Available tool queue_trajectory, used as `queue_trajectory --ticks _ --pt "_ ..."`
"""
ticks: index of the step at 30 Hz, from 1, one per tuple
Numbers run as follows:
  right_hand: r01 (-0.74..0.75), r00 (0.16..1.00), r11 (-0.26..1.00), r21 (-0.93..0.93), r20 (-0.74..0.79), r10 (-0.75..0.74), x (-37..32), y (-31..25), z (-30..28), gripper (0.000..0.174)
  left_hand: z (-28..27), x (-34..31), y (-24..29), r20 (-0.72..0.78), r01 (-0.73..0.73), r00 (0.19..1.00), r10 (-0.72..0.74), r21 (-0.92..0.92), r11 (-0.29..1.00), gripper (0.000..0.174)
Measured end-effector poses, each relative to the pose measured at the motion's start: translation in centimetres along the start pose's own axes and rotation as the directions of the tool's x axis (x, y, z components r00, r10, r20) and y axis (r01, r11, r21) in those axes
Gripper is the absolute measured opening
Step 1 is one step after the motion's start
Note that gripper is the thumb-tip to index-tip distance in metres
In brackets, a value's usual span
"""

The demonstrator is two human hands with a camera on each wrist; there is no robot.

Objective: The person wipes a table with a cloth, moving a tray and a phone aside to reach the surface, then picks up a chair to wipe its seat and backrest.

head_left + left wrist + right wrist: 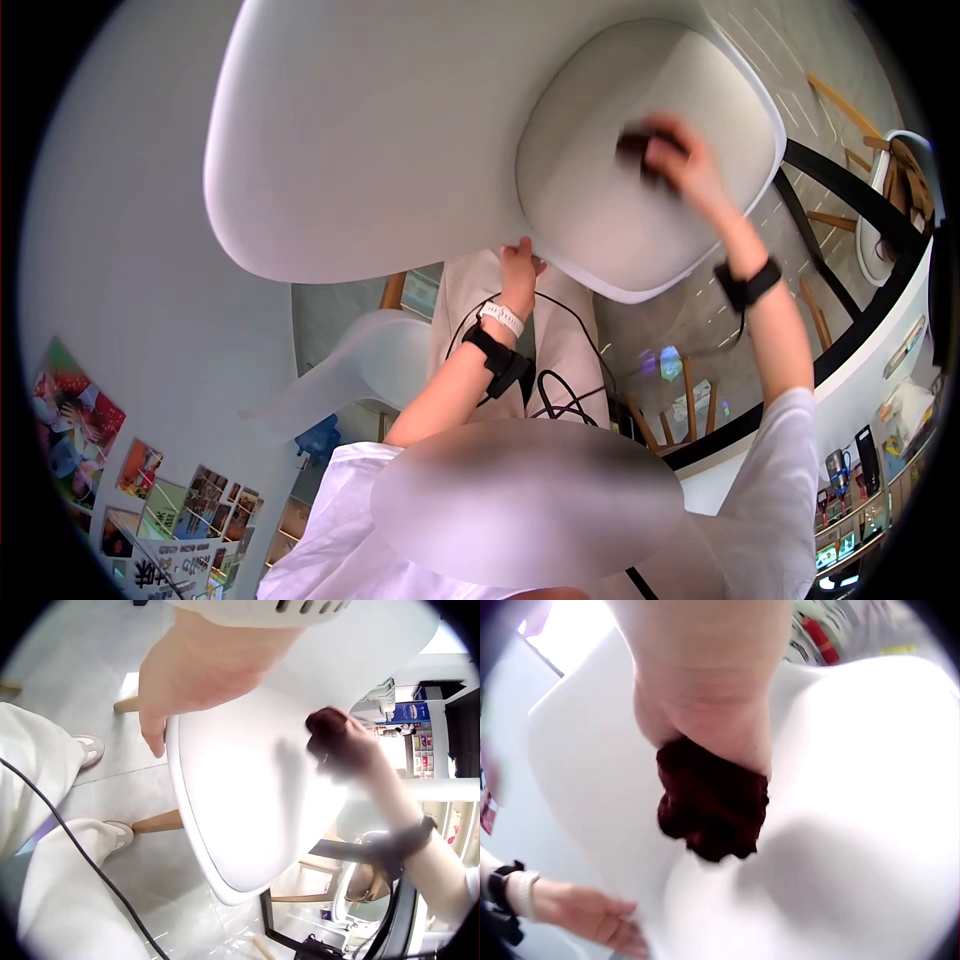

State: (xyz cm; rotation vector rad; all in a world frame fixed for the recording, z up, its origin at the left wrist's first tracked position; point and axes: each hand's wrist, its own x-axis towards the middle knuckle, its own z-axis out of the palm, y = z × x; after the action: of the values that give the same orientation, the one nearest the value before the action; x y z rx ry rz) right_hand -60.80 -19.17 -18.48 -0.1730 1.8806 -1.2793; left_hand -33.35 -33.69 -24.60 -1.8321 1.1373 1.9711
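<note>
Colour photos [75,420] hang on the white wall at lower left. A second white chair [905,190] on wooden legs stands on the grey tiled floor [97,637], beside a white counter [850,375] with a black edge. Shelves [860,500] of small goods lie beyond it.

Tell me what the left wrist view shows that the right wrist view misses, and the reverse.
Only the left wrist view: white shoes, a wooden chair leg and a black cable. Only the right wrist view: a white watch on the left wrist. Both: the left hand gripping the edge of the white chair seat, the right hand holding a dark cloth on it.
</note>
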Motion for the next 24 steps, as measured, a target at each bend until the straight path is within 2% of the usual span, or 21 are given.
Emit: queue_trajectory --ticks 1,2,3,4,5,6,7,8,9,10,11,12,14,15,17,18,19,20,21,23,24 --pt "0.329 0.908 0.902 -0.281 -0.168 -0.384 4.6 1.4 -2.4 0.034 0.7 -0.5 0.2 -0.047 0.020 0.999 -0.020 -0.015 1.000 0.022" --pt "0.399 0.649 0.654 -0.643 -0.306 -0.697 9.2 2.7 -4.7 0.036 1.7 -1.2 1.3 -0.093 0.040 0.995 -0.043 -0.032 0.999 0.020" --pt "0.326 0.515 0.518 -0.791 -0.311 -0.799 12.7 2.9 -6.4 0.033 2.3 -1.6 1.8 -0.139 0.056 0.988 -0.062 -0.048 0.997 0.019" --pt "0.199 0.587 0.654 -0.730 -0.446 -0.676 15.1 4.2 -7.4 0.033 2.2 -1.3 1.5 -0.113 0.071 0.991 -0.077 -0.057 0.996 0.019" --pt "0.174 0.509 0.758 -0.628 -0.602 -0.615 15.2 2.5 -4.6 0.014 2.0 -0.8 1.1 -0.087 0.083 0.992 -0.089 -0.064 0.994 0.020" --pt "0.080 0.408 0.674 -0.734 -0.593 -0.694 15.7 2.4 -2.3 0.015 1.6 -0.4 1.1 -0.064 0.095 0.993 -0.099 -0.069 0.993 0.020" --pt "0.054 0.476 0.681 -0.731 -0.580 -0.661 14.8 1.1 0.8 0.016 1.7 -0.4 1.3 -0.093 0.065 0.993 -0.070 -0.054 0.996 0.020" --pt "0.308 0.562 0.616 -0.725 -0.384 -0.733 13.9 2.0 2.7 0.024 1.6 -1.3 1.5 -0.117 0.037 0.992 -0.041 -0.040 0.999 0.021" --pt "0.354 0.553 0.540 -0.764 -0.295 -0.779 13.2 4.5 6.5 0.018 1.9 -1.8 1.6 -0.138 0.013 0.990 -0.016 -0.024 1.000 0.021" --pt "0.389 0.623 0.569 -0.725 -0.249 -0.742 10.4 5.5 10.0 0.022 1.9 -1.7 1.6 -0.130 0.035 0.991 -0.038 -0.027 0.999 0.021" --pt "0.457 0.714 0.576 -0.678 -0.107 -0.692 7.7 6.8 12.2 0.028 1.7 -1.5 1.5 -0.120 0.055 0.991 -0.058 -0.032 0.998 0.022" --pt "0.530 0.719 0.535 -0.658 0.014 -0.695 5.2 8.5 14.3 0.033 1.6 -1.1 1.4 -0.111 0.074 0.991 -0.078 -0.037 0.997 0.022" --pt "0.560 0.782 0.539 -0.629 0.186 -0.594 0.2 7.5 14.9 0.033 1.4 -0.8 1.1 -0.079 0.086 0.993 -0.087 -0.020 0.996 0.021" --pt "0.564 0.770 0.465 -0.683 0.231 -0.594 1.2 7.4 14.1 0.033 1.0 -0.3 0.7 -0.065 0.090 0.994 -0.090 -0.004 0.996 0.021" --pt "0.555 0.757 0.320 -0.768 0.308 -0.576 4.5 7.6 10.9 0.033 1.0 1.4 -2.6 -0.131 -0.085 0.985 0.109 0.176 0.981 0.020" --pt "0.369 0.847 0.363 -0.856 0.148 -0.511 7.0 6.2 8.3 0.031 1.1 1.7 -3.3 -0.159 -0.116 0.977 0.143 0.168 0.979 0.019" --pt "0.244 0.831 0.412 -0.878 -0.031 -0.556 9.4 5.1 5.2 0.030 1.3 1.9 -4.0 -0.188 -0.147 0.966 0.177 0.163 0.976 0.018" --pt "0.206 0.708 0.455 -0.867 -0.189 -0.681 11.1 4.0 2.5 0.028 1.5 2.2 -4.7 -0.216 -0.178 0.954 0.210 0.159 0.971 0.017" --pt "0.122 0.711 0.519 -0.846 -0.290 -0.640 11.2 2.4 1.6 0.028 2.4 0.4 -2.3 -0.246 -0.114 0.958 0.151 0.157 0.981 0.017" --pt "0.145 0.697 0.516 -0.844 -0.283 -0.659 10.5 4.0 3.9 0.028 3.9 -0.7 0.1 -0.349 -0.054 0.933 0.084 0.093 0.994 0.015" --pt "0.153 0.686 0.512 -0.845 -0.282 -0.670 9.8 5.2 5.7 0.028 3.9 -1.0 0.3 -0.343 -0.018 0.938 0.048 0.091 0.996 0.015"
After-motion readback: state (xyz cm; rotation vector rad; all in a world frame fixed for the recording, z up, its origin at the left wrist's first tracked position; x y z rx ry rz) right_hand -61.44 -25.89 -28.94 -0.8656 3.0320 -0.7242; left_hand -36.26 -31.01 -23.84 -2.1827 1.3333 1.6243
